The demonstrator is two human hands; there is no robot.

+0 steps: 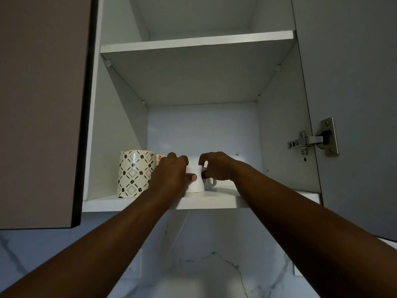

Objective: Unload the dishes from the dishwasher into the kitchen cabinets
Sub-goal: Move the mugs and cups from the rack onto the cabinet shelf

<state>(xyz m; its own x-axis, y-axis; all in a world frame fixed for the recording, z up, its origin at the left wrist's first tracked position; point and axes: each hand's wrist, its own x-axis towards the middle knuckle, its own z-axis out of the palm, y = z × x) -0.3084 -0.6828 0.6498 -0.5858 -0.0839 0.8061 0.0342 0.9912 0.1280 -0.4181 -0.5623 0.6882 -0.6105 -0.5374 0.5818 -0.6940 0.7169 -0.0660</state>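
Room: a kitchen wall cabinet [277, 147] seen from below, both doors swung open, marble-veined wall beneath it.
Shelf: the lower shelf [214, 200] carries the cups; the upper shelf [193, 43] shows nothing from this angle.
Cup: a small white cup [196, 179], upside down, wide end on the shelf, near the front edge at about mid-width; its handle points right.
Left hand: the left hand [169, 175] is wrapped round the cup's left side, thumb pressed across the front wall.
Right hand: the right hand [217, 166] has curled fingers at the cup's top and handle; whether they pinch the handle or only steady it, I cannot tell.
Neighbours: a tall patterned mug [135, 174] stands toward the left front corner; a second mug [160, 160] shows behind the left hand, mostly hidden.
Handling: likely glazed ceramic, so light, stiff, smooth and chippable against the neighbours.
Hold: best taken round the body or by the handle, set down flat before letting go.
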